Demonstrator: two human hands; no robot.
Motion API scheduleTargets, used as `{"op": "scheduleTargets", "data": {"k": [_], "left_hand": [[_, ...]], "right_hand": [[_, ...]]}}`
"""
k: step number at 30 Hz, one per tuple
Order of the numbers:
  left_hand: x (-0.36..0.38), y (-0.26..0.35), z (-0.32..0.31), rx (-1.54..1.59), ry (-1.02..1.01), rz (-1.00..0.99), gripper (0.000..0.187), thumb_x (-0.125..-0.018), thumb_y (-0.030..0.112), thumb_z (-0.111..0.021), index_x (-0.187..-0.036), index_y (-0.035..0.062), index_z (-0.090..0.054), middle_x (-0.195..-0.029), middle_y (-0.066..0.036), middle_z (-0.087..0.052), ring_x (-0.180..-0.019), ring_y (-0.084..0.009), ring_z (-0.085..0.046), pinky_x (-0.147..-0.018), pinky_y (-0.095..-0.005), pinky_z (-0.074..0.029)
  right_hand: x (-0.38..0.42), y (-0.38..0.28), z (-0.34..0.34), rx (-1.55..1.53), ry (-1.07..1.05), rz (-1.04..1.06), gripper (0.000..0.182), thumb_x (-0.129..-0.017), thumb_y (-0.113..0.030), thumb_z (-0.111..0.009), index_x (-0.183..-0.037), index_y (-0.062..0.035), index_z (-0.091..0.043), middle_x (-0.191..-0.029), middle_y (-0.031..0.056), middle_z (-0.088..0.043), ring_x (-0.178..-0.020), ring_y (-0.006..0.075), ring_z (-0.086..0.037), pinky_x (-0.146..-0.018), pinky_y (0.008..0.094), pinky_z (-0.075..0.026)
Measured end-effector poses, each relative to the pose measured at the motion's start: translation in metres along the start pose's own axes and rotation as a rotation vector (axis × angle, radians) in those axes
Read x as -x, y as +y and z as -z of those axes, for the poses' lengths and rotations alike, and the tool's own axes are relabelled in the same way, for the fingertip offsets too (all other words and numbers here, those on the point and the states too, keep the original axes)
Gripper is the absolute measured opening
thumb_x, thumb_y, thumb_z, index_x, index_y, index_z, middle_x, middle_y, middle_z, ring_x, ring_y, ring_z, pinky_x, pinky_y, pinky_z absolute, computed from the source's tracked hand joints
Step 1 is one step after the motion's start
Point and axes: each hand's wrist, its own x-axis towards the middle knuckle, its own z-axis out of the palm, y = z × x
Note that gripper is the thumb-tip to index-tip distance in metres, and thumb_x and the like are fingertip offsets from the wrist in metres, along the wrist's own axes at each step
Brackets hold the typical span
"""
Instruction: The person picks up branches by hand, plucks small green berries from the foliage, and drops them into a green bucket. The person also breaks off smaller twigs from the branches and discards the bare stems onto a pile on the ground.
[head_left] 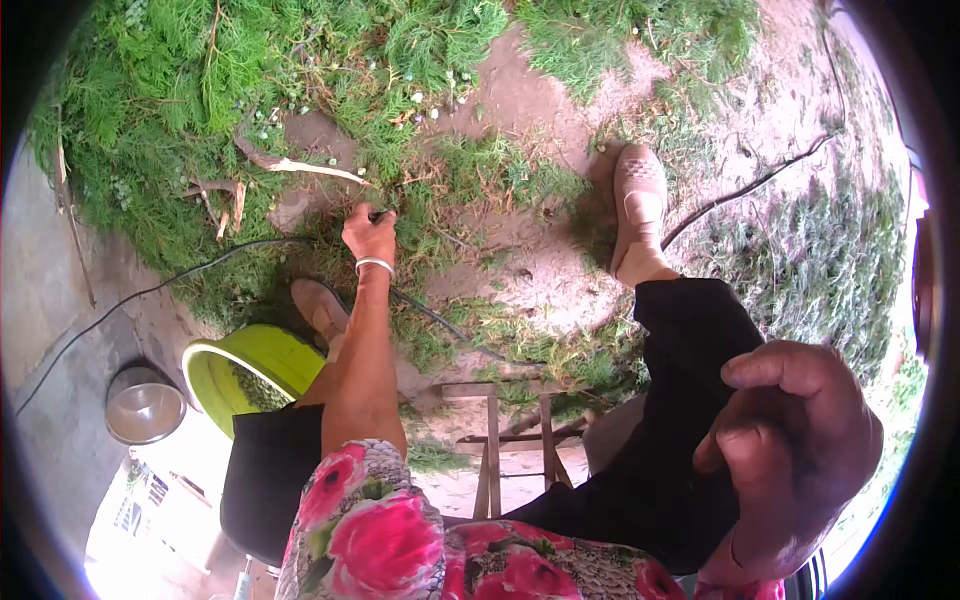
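Your left hand (369,232), its fingers bent, is low over feathery green foliage (210,70) on bare soil, just beside a pale, peeled branch (318,169); your right hand (800,440) half-curls above smooth black trousers (690,350). You cannot tell whether either grips anything.

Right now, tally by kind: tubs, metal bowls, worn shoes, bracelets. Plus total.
Tubs: 1, yellow-green tub
Metal bowls: 1, metal bowl
Worn shoes: 2, left shoe and right shoe
Bracelets: 1, pale bracelet on the left wrist
Total: 5
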Motion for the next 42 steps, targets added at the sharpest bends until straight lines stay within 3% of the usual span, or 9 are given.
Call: {"op": "scheduleTargets", "data": {"k": [2, 5, 11, 21, 23, 24, 33, 37, 42], "left_hand": [[0.018, 0.027, 0.021, 0.571, -0.177, 0.373, 0.015, -0.069, -0.003, -0.068, -0.078, 0.0028, -0.059, -0.066, -0.004, -0.059, -0.056, -0.0155, -0.055, -0.045, -0.0306, -0.044], [0.045, 0.053, 0.046, 1.064, -0.314, 0.465, 0.016, -0.071, -0.003, -0.066, -0.083, 0.0047, -0.058, -0.072, -0.006, -0.061, -0.060, -0.0169, -0.058, -0.043, -0.0267, -0.043], [0.091, 0.154, 0.084, 1.586, -0.612, 0.194, 0.026, -0.074, 0.000, -0.061, -0.099, 0.0016, -0.055, -0.084, -0.009, -0.062, -0.070, -0.0204, -0.063, -0.058, -0.0318, -0.056], [0.146, 0.311, 0.190, 1.392, -1.033, -0.084, 0.028, -0.068, 0.007, -0.065, -0.094, -0.0002, -0.057, -0.084, -0.008, -0.062, -0.073, -0.0181, -0.061, -0.068, -0.0291, -0.052], [0.153, 0.315, 0.207, 1.392, -1.083, 0.045, 0.028, -0.069, 0.006, -0.064, -0.095, -0.0009, -0.056, -0.084, -0.010, -0.063, -0.072, -0.0169, -0.061, -0.067, -0.0280, -0.053], [0.159, 0.319, 0.214, 1.398, -1.045, 0.051, 0.029, -0.071, 0.005, -0.063, -0.098, -0.0020, -0.056, -0.084, -0.010, -0.063, -0.071, -0.0161, -0.062, -0.064, -0.0267, -0.054], [0.171, 0.301, 0.218, 1.452, -0.813, 0.209, 0.022, -0.084, 0.011, -0.057, -0.101, -0.0030, -0.057, -0.088, -0.011, -0.065, -0.073, -0.0172, -0.064, -0.067, -0.0272, -0.053], [0.158, 0.297, 0.213, 1.391, -0.897, 0.006, 0.033, -0.084, 0.019, -0.063, -0.105, -0.0043, -0.054, -0.094, -0.013, -0.064, -0.081, -0.0225, -0.065, -0.073, -0.0334, -0.055], [0.174, 0.313, 0.216, 1.088, -0.682, -0.318, 0.044, -0.070, 0.009, -0.076, -0.105, -0.0035, -0.053, -0.087, -0.003, -0.061, -0.074, -0.0086, -0.058, -0.068, -0.0228, -0.049]], "right_hand": [[0.002, 0.000, 0.001, -0.002, 0.003, 0.004, 0.025, -0.073, -0.015, -0.058, -0.089, 0.0043, -0.057, -0.060, 0.0060, -0.055, -0.042, 0.0092, -0.049, -0.043, 0.0210, -0.036], [0.002, 0.004, 0.000, -0.008, -0.025, 0.080, 0.022, -0.076, -0.012, -0.058, -0.090, 0.0048, -0.059, -0.066, 0.0078, -0.058, -0.049, 0.0103, -0.053, -0.047, 0.0217, -0.040], [-0.003, 0.015, -0.003, 0.004, -0.085, 0.351, 0.014, -0.082, -0.001, -0.057, -0.095, 0.0034, -0.063, -0.075, 0.0112, -0.065, -0.062, 0.0126, -0.061, -0.058, 0.0236, -0.047], [-0.017, -0.003, -0.008, -0.360, -0.206, 0.320, 0.016, -0.082, -0.005, -0.058, -0.094, 0.0053, -0.061, -0.073, 0.0183, -0.064, -0.062, 0.0282, -0.061, -0.060, 0.0356, -0.046], [-0.013, -0.011, -0.005, -0.788, -0.405, -0.047, 0.017, -0.085, -0.011, -0.061, -0.093, 0.0026, -0.065, -0.073, 0.0050, -0.065, -0.063, 0.0113, -0.056, -0.056, 0.0263, -0.043], [-0.012, -0.012, -0.005, -0.804, -0.410, -0.020, 0.015, -0.084, -0.015, -0.064, -0.089, -0.0012, -0.067, -0.073, -0.0026, -0.062, -0.064, 0.0041, -0.052, -0.055, 0.0211, -0.040], [-0.021, -0.003, -0.023, -1.098, -0.518, -0.050, 0.007, -0.082, -0.007, -0.065, -0.077, -0.0016, -0.065, -0.069, 0.0012, -0.061, -0.059, 0.0076, -0.056, -0.050, 0.0219, -0.043], [-0.021, -0.010, -0.018, -1.027, -0.504, -0.050, 0.008, -0.081, -0.005, -0.065, -0.075, -0.0002, -0.064, -0.067, 0.0029, -0.060, -0.056, 0.0086, -0.055, -0.049, 0.0216, -0.042], [-0.019, -0.014, -0.029, -0.901, -0.388, -0.042, 0.007, -0.080, -0.003, -0.064, -0.075, 0.0019, -0.063, -0.066, 0.0029, -0.060, -0.056, 0.0081, -0.053, -0.048, 0.0214, -0.041]]}}
